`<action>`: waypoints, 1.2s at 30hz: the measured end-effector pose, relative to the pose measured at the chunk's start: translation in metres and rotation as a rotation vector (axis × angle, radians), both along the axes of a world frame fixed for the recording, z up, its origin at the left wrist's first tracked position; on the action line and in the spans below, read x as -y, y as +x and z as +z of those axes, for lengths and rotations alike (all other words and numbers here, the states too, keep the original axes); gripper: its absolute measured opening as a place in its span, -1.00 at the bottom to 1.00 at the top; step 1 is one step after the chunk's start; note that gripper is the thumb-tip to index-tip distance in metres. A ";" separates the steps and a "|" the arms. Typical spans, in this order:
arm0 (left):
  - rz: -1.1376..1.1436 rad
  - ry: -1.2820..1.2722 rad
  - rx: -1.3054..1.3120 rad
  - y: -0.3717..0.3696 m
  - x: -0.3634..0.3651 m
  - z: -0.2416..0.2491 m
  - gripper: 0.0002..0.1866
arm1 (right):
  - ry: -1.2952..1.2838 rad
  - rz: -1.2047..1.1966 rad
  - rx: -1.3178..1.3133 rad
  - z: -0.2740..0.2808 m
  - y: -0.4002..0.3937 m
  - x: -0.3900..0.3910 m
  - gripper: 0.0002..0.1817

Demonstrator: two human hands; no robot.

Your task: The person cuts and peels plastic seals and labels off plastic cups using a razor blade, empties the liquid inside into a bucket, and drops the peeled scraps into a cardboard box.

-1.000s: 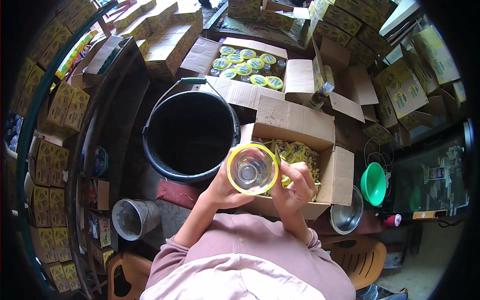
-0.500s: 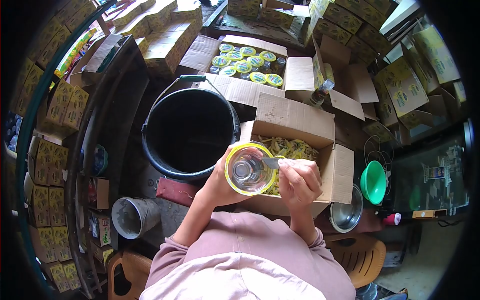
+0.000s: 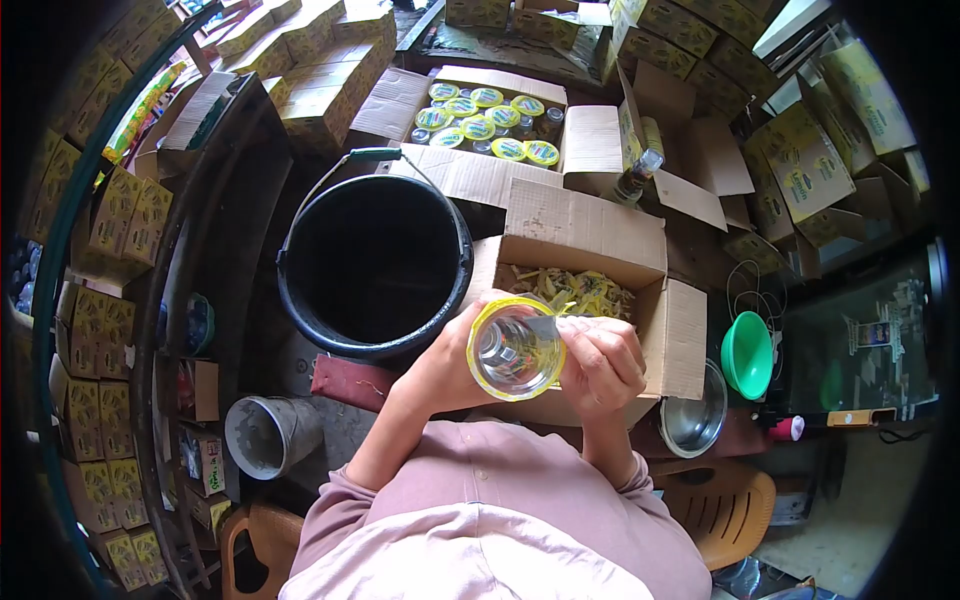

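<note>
Head view: left hand (image 3: 448, 362) grips the clear cup (image 3: 515, 347); right hand (image 3: 603, 368) pinches a small blade (image 3: 541, 328) against its yellow rim, right side.

A dark surface (image 3: 690, 243) (mostly hidden) bears open cartons (image 3: 582, 225).

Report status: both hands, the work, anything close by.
Left grip on clear cup. Right grip pinching thin flat blade at cup's yellow rim. Open carton of yellow scraps close behind.
</note>
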State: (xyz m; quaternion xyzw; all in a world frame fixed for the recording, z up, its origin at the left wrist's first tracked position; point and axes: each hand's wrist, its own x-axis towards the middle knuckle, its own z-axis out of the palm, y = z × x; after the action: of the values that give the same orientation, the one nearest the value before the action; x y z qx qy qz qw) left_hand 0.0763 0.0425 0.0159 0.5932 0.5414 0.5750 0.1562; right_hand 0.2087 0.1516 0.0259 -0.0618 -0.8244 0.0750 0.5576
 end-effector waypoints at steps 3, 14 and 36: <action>-0.027 -0.010 -0.018 0.001 -0.002 0.000 -0.34 | -0.047 0.009 0.001 -0.002 0.002 -0.001 -0.81; -0.080 0.054 0.097 0.000 -0.010 -0.002 -0.35 | -0.515 0.094 -0.047 -0.009 0.013 0.011 -0.82; -0.115 0.061 0.298 0.003 -0.009 -0.028 -0.18 | -0.510 0.069 -0.116 -0.009 0.010 0.023 -0.81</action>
State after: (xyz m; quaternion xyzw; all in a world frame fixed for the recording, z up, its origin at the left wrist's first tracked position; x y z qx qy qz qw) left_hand 0.0798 0.0512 -0.0119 0.5357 0.4596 0.6631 0.2492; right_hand 0.2192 0.1283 0.0166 -0.1678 -0.7471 0.3030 0.5674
